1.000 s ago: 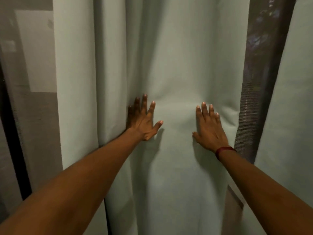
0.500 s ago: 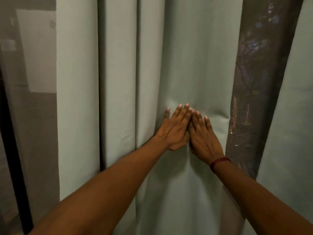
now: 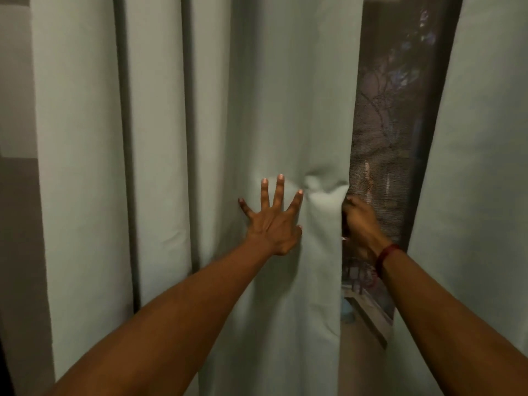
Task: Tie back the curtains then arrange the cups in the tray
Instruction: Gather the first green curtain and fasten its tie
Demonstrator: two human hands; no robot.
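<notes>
Our left hand (image 3: 271, 221) presses wide and flat on the pale curtain (image 3: 285, 110) while our right hand (image 3: 361, 221) — beside it half a second ago — now grips its hanging edge, bunching a fold, the gathering for the tie-back apparently begun; cups and tray unseen.

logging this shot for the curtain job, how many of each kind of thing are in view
curtains: 2, the left curtain and the right curtain
hands: 2, the left hand flat on the left curtain, the right hand gripping its edge
red wristband: 1
mesh screen: 1
total: 6
</notes>
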